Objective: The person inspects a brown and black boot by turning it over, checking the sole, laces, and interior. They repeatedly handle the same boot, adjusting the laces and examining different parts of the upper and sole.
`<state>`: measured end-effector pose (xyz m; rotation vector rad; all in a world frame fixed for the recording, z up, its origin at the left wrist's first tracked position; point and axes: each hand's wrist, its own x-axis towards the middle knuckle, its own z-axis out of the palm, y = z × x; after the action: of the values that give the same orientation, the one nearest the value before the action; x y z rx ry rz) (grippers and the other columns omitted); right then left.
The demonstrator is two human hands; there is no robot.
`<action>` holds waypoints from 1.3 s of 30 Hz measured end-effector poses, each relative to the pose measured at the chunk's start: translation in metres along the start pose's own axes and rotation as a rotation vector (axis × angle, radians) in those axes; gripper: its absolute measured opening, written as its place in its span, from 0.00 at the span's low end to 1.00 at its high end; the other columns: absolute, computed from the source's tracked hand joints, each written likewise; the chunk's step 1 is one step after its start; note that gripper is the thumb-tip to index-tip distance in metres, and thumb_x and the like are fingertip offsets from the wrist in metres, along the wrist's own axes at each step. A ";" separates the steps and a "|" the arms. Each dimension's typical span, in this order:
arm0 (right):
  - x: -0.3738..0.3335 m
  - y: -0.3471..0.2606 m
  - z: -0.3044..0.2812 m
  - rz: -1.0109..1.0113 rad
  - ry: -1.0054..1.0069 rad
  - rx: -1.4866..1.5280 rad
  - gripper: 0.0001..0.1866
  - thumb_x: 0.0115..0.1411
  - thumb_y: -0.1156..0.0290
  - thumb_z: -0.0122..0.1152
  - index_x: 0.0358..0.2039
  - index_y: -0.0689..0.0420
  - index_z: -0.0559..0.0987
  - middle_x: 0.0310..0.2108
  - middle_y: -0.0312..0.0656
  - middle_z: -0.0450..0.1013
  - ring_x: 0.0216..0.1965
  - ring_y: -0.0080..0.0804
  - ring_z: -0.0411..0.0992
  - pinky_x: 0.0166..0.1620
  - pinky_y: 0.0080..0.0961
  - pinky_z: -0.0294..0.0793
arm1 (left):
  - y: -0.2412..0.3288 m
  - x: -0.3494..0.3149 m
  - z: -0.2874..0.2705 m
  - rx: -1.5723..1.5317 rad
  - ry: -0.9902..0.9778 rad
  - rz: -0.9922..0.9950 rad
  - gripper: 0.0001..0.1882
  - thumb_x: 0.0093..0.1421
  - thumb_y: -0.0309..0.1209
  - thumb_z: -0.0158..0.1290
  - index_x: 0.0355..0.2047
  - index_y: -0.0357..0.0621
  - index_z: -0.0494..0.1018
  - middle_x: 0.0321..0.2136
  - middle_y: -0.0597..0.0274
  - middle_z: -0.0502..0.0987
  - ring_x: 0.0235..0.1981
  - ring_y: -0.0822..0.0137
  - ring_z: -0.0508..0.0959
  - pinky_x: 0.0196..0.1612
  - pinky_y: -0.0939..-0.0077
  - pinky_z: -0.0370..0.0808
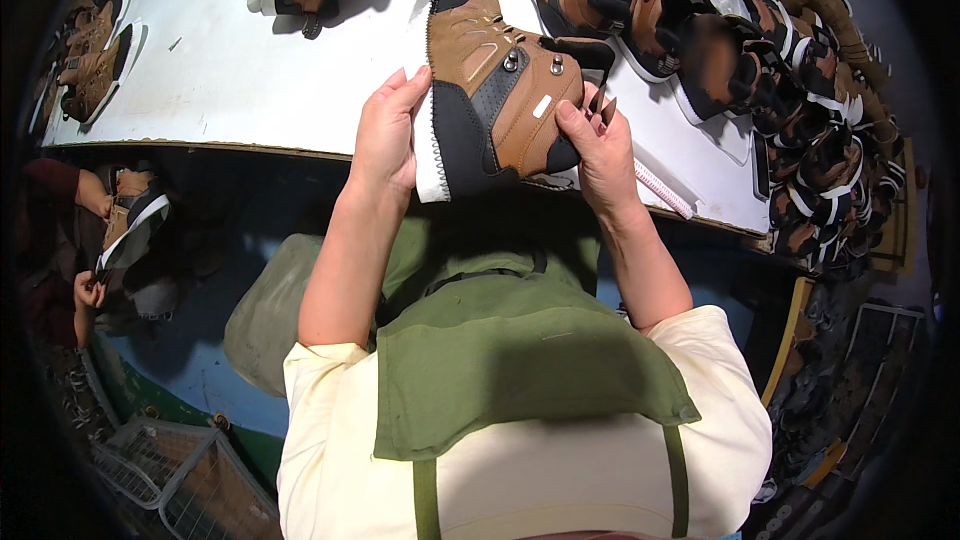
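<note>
We are holding a brown-and-black boot (495,80) up over the near edge of the white table (220,70), both forearms reaching far from us. Our left hand (388,130) is gripping the boot's sole side, fingers lying flat along it. Our right hand (600,145) is clasping the laced upper, thumb pressing the leather. Its palm is hiding part of the boot. More boots (790,70) are crowding the right, blurring toward the rim.
</note>
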<state>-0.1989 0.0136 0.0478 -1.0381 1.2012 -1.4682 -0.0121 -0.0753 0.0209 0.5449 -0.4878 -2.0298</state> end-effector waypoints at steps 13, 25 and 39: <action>0.029 -0.034 -0.011 -0.371 -0.246 -0.542 0.17 0.54 0.65 0.68 0.36 0.65 0.76 0.32 0.38 0.70 0.34 0.23 0.66 0.37 0.18 0.66 | 0.026 0.030 0.014 -0.110 0.029 -0.057 0.14 0.66 0.28 0.42 0.46 0.28 0.65 0.38 0.46 0.76 0.34 0.61 0.82 0.35 0.71 0.84; 0.057 -0.078 0.012 -0.256 -0.084 -0.116 0.10 0.59 0.69 0.62 0.34 0.63 0.77 0.28 0.33 0.74 0.30 0.16 0.72 0.37 0.14 0.73 | 0.055 0.000 0.044 0.337 -0.171 0.311 0.32 0.66 0.52 0.40 0.49 0.30 0.69 0.44 0.54 0.76 0.47 0.67 0.74 0.53 0.73 0.66; 0.068 -0.142 0.027 -0.127 -0.159 -0.356 0.16 0.62 0.54 0.58 0.27 0.54 0.74 0.18 0.25 0.64 0.19 0.09 0.57 0.23 0.09 0.53 | 0.075 -0.021 0.075 0.173 -0.243 0.429 0.14 0.66 0.33 0.47 0.39 0.31 0.74 0.33 0.59 0.79 0.32 0.74 0.78 0.39 0.82 0.73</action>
<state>-0.2073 -0.0468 0.1958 -1.4664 1.3294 -1.2634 0.0082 -0.0839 0.1267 0.2648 -0.8550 -1.6542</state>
